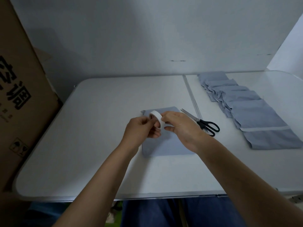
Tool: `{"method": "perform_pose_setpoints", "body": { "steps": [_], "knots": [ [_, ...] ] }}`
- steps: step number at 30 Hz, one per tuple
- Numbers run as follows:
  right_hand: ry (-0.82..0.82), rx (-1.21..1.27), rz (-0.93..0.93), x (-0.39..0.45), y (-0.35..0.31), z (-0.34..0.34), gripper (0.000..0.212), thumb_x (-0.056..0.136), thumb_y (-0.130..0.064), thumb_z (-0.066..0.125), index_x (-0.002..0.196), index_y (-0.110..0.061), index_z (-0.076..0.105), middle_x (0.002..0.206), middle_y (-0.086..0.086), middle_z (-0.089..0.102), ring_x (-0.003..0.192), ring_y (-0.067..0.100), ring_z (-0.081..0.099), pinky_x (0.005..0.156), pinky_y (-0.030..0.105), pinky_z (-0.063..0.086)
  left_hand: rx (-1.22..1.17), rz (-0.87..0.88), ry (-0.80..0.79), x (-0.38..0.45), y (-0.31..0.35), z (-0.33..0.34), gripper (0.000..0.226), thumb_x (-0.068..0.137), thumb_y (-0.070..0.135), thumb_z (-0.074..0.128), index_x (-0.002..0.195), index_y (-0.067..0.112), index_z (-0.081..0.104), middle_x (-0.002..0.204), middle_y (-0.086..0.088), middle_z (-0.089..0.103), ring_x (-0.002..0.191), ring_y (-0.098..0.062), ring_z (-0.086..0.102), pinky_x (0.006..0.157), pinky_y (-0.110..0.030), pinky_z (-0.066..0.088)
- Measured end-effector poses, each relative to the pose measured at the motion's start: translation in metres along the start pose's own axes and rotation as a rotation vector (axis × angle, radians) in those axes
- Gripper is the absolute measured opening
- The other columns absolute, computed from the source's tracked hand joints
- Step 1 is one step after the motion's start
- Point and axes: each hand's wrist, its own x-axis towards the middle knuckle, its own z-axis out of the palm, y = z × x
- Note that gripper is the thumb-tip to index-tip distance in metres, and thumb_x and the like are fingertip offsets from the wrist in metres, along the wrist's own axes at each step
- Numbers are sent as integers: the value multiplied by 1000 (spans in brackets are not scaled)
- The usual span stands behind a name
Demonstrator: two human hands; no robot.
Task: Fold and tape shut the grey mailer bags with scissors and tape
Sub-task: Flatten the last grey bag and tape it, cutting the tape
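A white roll of adhesive tape (155, 119) is held up between the two hands above the counter: the left hand (141, 128) grips it with fingers curled through and around the ring, while the right hand (178, 124) pinches at its outer rim with thumb and fingertips, apparently to find or lift the loose end. Both forearms are extended forward from the lower edge of the view and converge over the work. Directly beneath the hands, a flat grey plastic mailer bag (168, 145) lies on the white counter (91, 145), not yet taped as far as can be seen; whether its top is folded is hidden by the hands. Just to its right, black-handled steel scissors (203, 122) rest untouched. Further right, an overlapping row of grey mailer bags (250, 112) is laid out, the nearest showing a pale strip across it, so these are judged finished. A brown cardboard box (21, 95) stands at the left.
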Motion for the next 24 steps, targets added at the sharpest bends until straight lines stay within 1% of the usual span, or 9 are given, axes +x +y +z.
{"method": "perform_pose_setpoints", "body": {
  "steps": [3, 6, 9, 13, 16, 18, 19, 21, 24],
  "knots": [
    [-2, 6, 7, -2, 2, 2, 23, 92, -12, 48, 88, -16, 70, 85, -2, 72, 90, 11, 60, 89, 29, 45, -214, -179, -89, -3, 0, 3, 20, 94, 7, 51, 87, -1, 67, 69, -11, 67, 57, -13, 64, 60, -20, 55],
    [12, -13, 14, -3, 4, 3, 20, 92, -13, 49, 92, -15, 69, 86, 0, 71, 88, 11, 59, 88, 30, 43, -331, -265, -138, -7, 1, 4, 20, 93, 3, 46, 87, -1, 65, 61, -5, 61, 49, -8, 57, 48, -15, 48],
    [15, -26, 16, -4, 6, 4, 18, 92, -13, 51, 97, -14, 68, 87, 0, 69, 86, 11, 58, 86, 28, 42, -384, -301, -152, -7, -1, 6, 20, 93, 5, 46, 85, 0, 63, 58, -2, 59, 46, -7, 54, 45, -15, 46],
    [-43, -7, -44, -7, 10, 2, 17, 93, -11, 57, 107, -10, 66, 87, -5, 70, 84, 4, 60, 81, 13, 45, -400, -304, -175, -5, -3, 7, 25, 97, 12, 46, 82, 6, 64, 60, -2, 59, 47, -8, 53, 45, -16, 45],
    [-4, 26, -91, -8, 15, 0, 19, 92, -9, 60, 110, -7, 65, 95, 3, 73, 92, 10, 65, 89, 18, 47, -218, -177, -116, 0, -7, 5, 20, 95, 14, 52, 93, 6, 70, 78, -6, 70, 65, -15, 64, 62, -21, 54],
    [53, -45, -127, -7, 19, -3, 17, 92, -11, 62, 109, -9, 66, 96, 3, 74, 97, 9, 66, 93, 20, 45, -56, 2, 51, 0, -9, 3, 17, 94, 16, 55, 100, 19, 72, 93, 1, 73, 84, -15, 68, 81, -25, 54],
    [68, -100, -144, -8, 21, -5, 16, 92, -12, 62, 107, -12, 67, 95, 1, 74, 98, 9, 66, 94, 22, 44, 31, 108, 118, -1, -8, 2, 17, 95, 21, 56, 104, 26, 70, 99, 8, 72, 91, -10, 67, 84, -23, 52],
    [71, -178, -164, -8, 25, -8, 14, 92, -13, 63, 105, -15, 67, 93, -1, 74, 98, 11, 67, 99, 30, 46, 183, 270, 115, -6, -2, -1, 17, 93, 28, 61, 108, 31, 68, 105, 17, 67, 94, 3, 63, 84, -14, 48],
    [68, -253, -161, -8, 27, -13, 13, 93, -13, 61, 104, -16, 67, 92, 0, 74, 95, 12, 68, 100, 36, 47, 320, 326, 43, -7, 1, -7, 19, 84, 22, 71, 103, 25, 69, 102, 15, 66, 90, 7, 62, 83, -12, 49]
  ]
}}
